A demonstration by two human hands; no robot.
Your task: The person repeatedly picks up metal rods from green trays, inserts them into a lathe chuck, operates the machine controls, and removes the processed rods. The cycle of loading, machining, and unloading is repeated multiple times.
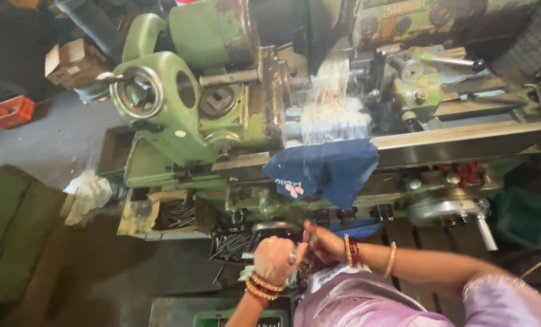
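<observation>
Left hand (274,259) fisted around a short metal rod (293,257); right hand (323,242) pinching its far end. Probably stiff, heavy, oily-slick; best gripped mid-shaft, between both sets of fingers.

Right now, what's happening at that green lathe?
A person stands at the green lathe, seen from above. Both hands are low at its front: the left hand is closed around a small metal piece, the right hand touching it. A blue cloth hangs over the bed, and thin metal rods fill a tray below.
</observation>
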